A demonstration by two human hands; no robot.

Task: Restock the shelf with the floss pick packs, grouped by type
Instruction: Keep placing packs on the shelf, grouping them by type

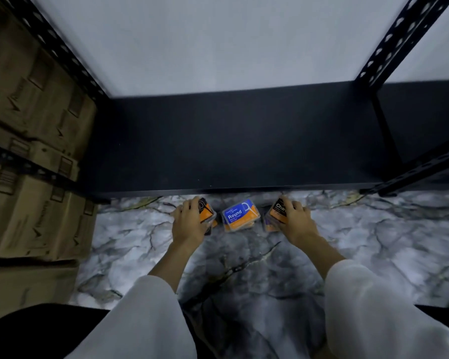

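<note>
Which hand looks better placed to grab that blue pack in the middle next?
Neither clearly: the blue Round pack lies on the floor between both hands. The left hand and right hand each already hold an orange-and-black pack; one must unload first.

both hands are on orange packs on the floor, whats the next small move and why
Probably lift both orange packs onto the black shelf, side by side. The left hand and right hand each already hold one, while the blue Round pack lies untouched between them.
</note>
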